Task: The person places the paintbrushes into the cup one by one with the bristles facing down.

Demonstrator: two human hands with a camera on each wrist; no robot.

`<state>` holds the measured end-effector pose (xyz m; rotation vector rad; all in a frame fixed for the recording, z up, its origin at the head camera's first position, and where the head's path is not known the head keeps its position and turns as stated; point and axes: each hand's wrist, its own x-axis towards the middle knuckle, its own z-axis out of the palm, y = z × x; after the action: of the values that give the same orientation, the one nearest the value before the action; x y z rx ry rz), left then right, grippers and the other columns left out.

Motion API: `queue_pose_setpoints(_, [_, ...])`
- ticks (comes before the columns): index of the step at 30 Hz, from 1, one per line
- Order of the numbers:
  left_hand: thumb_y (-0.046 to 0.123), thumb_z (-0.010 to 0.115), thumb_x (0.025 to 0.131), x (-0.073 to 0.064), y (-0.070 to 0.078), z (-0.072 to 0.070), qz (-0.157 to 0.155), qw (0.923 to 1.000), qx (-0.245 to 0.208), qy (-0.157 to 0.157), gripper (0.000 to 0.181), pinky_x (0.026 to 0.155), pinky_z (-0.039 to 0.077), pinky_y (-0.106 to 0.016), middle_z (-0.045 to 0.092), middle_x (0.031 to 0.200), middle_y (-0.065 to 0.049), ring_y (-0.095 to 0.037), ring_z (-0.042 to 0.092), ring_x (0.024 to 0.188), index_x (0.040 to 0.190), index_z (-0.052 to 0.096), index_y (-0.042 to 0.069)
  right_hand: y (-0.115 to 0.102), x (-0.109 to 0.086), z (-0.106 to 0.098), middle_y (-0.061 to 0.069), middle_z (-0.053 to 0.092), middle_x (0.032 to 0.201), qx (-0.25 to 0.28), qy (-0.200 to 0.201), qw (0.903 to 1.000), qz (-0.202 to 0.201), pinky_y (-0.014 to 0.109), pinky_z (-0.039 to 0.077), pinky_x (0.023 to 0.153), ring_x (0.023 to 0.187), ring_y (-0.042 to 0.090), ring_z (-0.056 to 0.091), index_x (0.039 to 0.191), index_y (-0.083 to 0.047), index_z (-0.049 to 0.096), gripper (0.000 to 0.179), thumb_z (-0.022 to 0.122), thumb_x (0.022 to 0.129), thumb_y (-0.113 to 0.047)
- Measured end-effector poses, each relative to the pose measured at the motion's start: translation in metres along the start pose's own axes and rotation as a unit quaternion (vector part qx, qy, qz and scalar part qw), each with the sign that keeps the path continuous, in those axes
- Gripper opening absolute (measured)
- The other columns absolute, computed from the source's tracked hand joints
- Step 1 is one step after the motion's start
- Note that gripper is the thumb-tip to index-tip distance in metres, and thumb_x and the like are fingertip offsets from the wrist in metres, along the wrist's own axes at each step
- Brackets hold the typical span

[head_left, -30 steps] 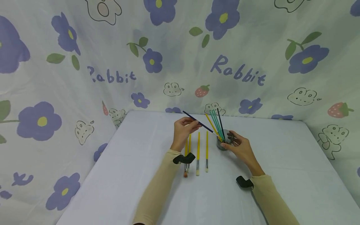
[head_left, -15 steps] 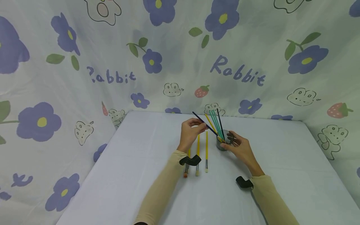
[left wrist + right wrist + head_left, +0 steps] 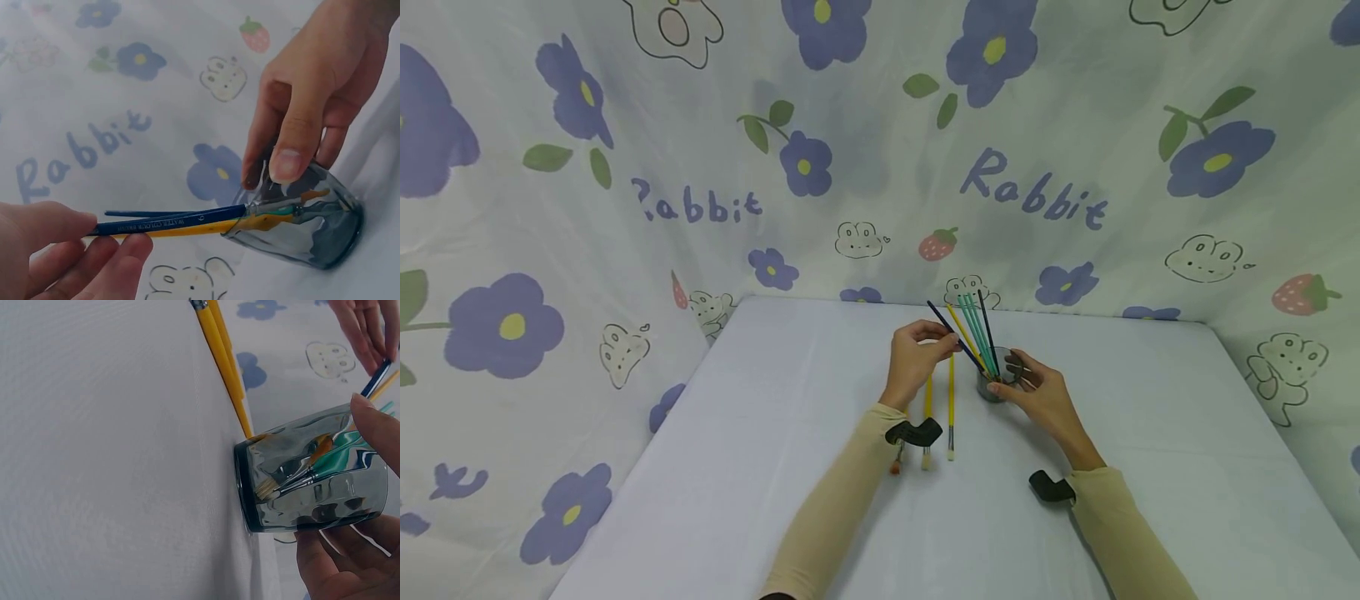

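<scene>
In the head view my left hand (image 3: 917, 360) pinches a dark blue paintbrush (image 3: 162, 222) by its handle between thumb and fingers. The brush slants downward, and its bristle end is inside the mouth of a grey-tinted glass (image 3: 350, 500). My right hand (image 3: 1043, 395) grips that glass by its sides, thumb at the near side and fingers round the back. Leaning in the glass are a yellow-handled brush (image 3: 958, 323), several teal-handled brushes (image 3: 973, 323) and one black-handled brush (image 3: 987, 323). Their bristles show through the glass wall in the right wrist view.
Yellow-handled paintbrushes (image 3: 951, 408) lie side by side on the white table (image 3: 760, 433), left of the glass, bristles toward the front. My left forearm partly covers some of them. Behind the table hangs a flowered cloth (image 3: 880, 167).
My left hand has moved right, toward the glass, with the blue paintbrush, whose tip has gone from near the rim to inside it. My right hand and the glass stay put.
</scene>
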<state>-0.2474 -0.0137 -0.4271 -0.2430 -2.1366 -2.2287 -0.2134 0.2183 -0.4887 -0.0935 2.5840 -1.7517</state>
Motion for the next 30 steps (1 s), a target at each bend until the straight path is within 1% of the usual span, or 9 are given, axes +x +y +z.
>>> queue_pose_setpoints(6, [0.011,0.078,0.092,-0.004,-0.001,0.003,-0.002,0.9991,0.042,0.003,0.014,0.081,0.066,-0.03,0.076,0.1,-0.016,-0.026,0.08,0.088,0.1,0.073,0.001,0.002,0.0,0.001,0.021,0.05,0.157,-0.004,-0.001,1.0,0.001,0.048,0.04,0.122,0.15,0.042,0.043,0.16,-0.01,0.037,0.095,0.085,0.085,-0.043])
queue_pose_setpoints(9, [0.013,0.077,0.093,-0.005,-0.001,0.003,-0.001,0.9986,0.053,-0.001,0.014,0.082,0.066,-0.03,0.076,0.1,-0.016,-0.027,0.08,0.089,0.099,0.073,0.001,0.002,0.0,0.001,0.021,0.05,0.157,-0.006,-0.001,1.0,0.004,0.048,0.04,0.123,0.15,0.042,0.043,0.16,-0.01,0.037,0.095,0.085,0.085,-0.044])
queue_pose_setpoints(13, [0.013,0.077,0.094,-0.007,0.001,0.001,0.002,0.9986,0.052,-0.005,0.014,0.082,0.066,-0.03,0.077,0.1,-0.017,-0.023,0.08,0.087,0.099,0.074,0.001,0.002,-0.001,0.001,0.021,0.049,0.158,-0.001,-0.003,1.0,0.008,0.048,0.04,0.123,0.15,0.042,0.042,0.161,-0.011,0.036,0.096,0.085,0.085,-0.043])
queue_pose_setpoints(16, [0.012,0.077,0.093,-0.007,0.001,-0.002,0.008,0.9988,0.048,-0.007,0.013,0.081,0.066,-0.031,0.077,0.099,-0.018,-0.023,0.08,0.085,0.1,0.074,0.0,0.001,-0.002,0.001,0.021,0.049,0.158,0.0,-0.003,1.0,0.008,0.048,0.04,0.123,0.151,0.042,0.042,0.161,-0.011,0.036,0.096,0.085,0.085,-0.043])
queue_pose_setpoints(21, [0.012,0.077,0.093,-0.005,0.001,-0.014,0.017,0.9982,0.057,0.004,0.013,0.079,0.066,-0.031,0.078,0.098,-0.018,-0.022,0.079,0.082,0.099,0.074,0.0,0.001,-0.002,0.001,0.021,0.05,0.156,0.002,-0.002,1.0,0.008,0.047,0.04,0.123,0.15,0.041,0.043,0.161,-0.01,0.036,0.095,0.085,0.085,-0.042])
queue_pose_setpoints(25, [0.012,0.078,0.092,-0.002,0.001,-0.03,0.017,0.9978,0.061,0.017,0.014,0.076,0.067,-0.032,0.078,0.098,-0.02,-0.019,0.079,0.078,0.098,0.074,0.0,0.001,-0.002,0.001,0.021,0.051,0.156,0.003,-0.003,1.0,0.005,0.046,0.04,0.122,0.15,0.04,0.043,0.161,-0.01,0.036,0.095,0.085,0.085,-0.041])
queue_pose_setpoints(30, [0.011,0.078,0.091,0.001,-0.001,-0.052,0.001,0.9973,0.065,0.033,0.016,0.073,0.067,-0.033,0.077,0.1,-0.024,-0.022,0.078,0.075,0.1,0.073,-0.001,0.0,-0.002,0.0,0.021,0.05,0.156,0.006,-0.004,1.0,0.004,0.046,0.04,0.123,0.15,0.04,0.043,0.161,-0.01,0.036,0.095,0.085,0.086,-0.04])
